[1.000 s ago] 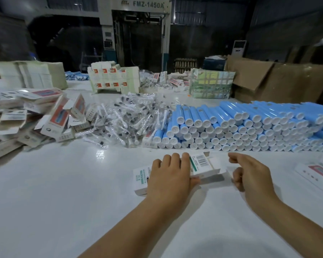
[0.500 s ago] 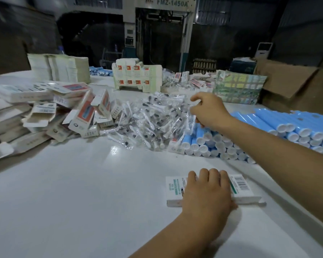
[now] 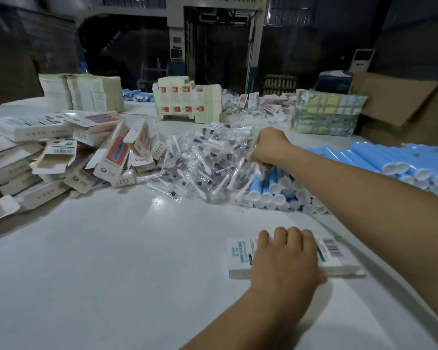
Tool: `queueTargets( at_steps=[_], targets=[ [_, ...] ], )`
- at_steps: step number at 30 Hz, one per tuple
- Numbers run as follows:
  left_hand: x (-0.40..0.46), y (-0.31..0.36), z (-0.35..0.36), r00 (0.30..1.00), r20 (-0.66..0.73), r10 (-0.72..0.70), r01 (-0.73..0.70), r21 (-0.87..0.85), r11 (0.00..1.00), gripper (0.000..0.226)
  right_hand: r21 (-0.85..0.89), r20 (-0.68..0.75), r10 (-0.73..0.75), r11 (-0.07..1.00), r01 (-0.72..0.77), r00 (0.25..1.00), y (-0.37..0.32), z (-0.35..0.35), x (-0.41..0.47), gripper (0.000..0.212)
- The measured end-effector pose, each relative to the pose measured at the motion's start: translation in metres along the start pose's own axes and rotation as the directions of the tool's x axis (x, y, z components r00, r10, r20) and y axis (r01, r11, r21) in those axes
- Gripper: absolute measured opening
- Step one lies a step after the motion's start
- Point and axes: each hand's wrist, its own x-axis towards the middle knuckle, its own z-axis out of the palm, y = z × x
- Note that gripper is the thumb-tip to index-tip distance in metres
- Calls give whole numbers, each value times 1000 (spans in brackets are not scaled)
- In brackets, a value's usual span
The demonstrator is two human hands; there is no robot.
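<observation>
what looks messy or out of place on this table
The white printed cardboard cartons at left lie tumbled at all angles, some flaps open, unlike the neatly stacked blue plastic tubes. The clear-wrapped white brush heads spill onto those tubes.

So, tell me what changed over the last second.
The right hand left the white cardboard box, reached forward and now grips into the pile of clear-wrapped white brush heads. The left hand still holds the box down.

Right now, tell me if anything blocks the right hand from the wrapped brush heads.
Nothing visible does. The right hand is down in the pile of wrapped brush heads, its fingers curled into the packets beside the blue tubes.
</observation>
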Motion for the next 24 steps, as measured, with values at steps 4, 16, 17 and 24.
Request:
queueTargets(
  at_steps=[4, 16, 17, 24],
  targets=[
    [-1, 0, -6, 1000, -5, -8, 8, 7, 1000, 60, 269, -43, 25, 963, -13, 999, 12, -19, -16, 19],
    [-2, -8, -12, 990, -78, -117, 115, -39, 993, 67, 862, -407, 362, 455, 222, 839, 142, -46, -171, 19],
    [-1, -8, -12, 989, -84, -123, 120, -47, 992, 68, 873, -396, 413, 445, 198, 820, 152, -37, -182, 20],
    [-6, 3, -14, 962, -267, -55, 54, -10, 998, 62, 832, -360, 409, 548, 90, 839, 146, 3, -198, 18]
  ],
)
